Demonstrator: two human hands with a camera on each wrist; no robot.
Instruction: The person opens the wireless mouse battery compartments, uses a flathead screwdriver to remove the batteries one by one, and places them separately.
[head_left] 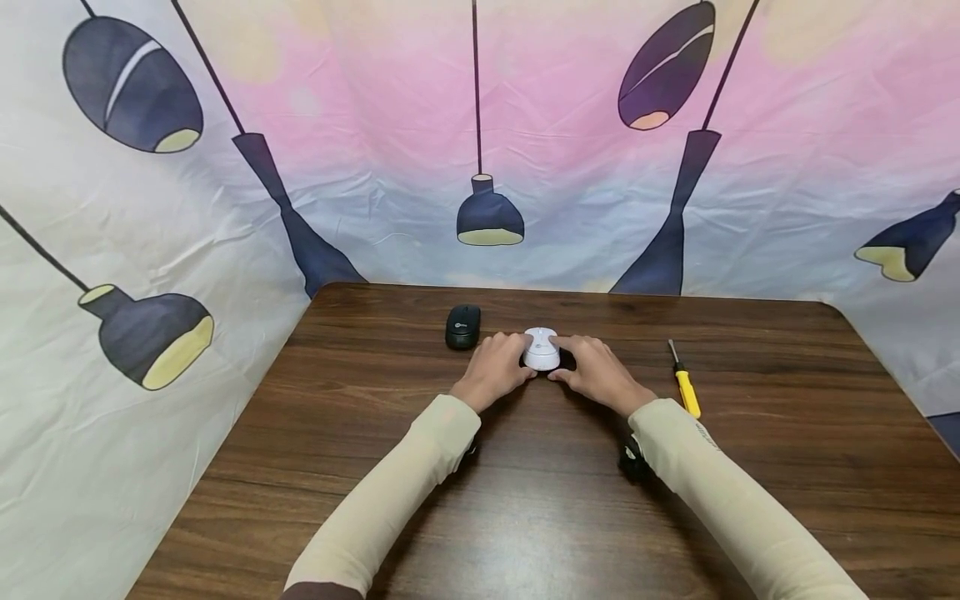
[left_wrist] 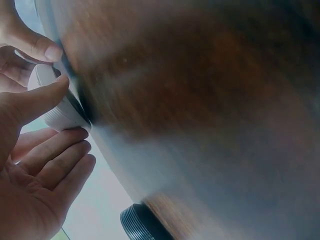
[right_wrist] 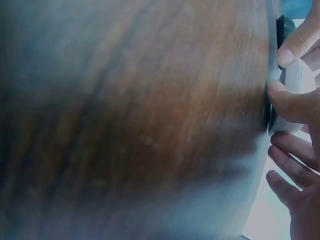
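From the head view, we see the white mouse on the wooden table, and we take it as the landmark for everything else. The left hand comes to its left side and the right hand to its right side, so that 2 hands grip 1 mouse. The black mouse lies just to its left and slightly farther off; the screwdriver, with its yellow handle, lies well to its right and a little nearer the person.

From the left wrist view, we see the left hand's thumb on the white mouse's near side and the fingertips at its ribbed end, clamped lightly on it. We cannot tell how firmly they press, nor whether the underside is fully down on the table.

From the right wrist view, we find the right hand's thumb and forefinger set about the white mouse in the same way, with 2 lower fingers spread apart below it.

We judge the step in hand to be a 2-handed hold on the white mouse, with the thumbs low at its sides. As we read it, the next move calls for even pressure from both hands, so that the smooth shell does not slip or tip.
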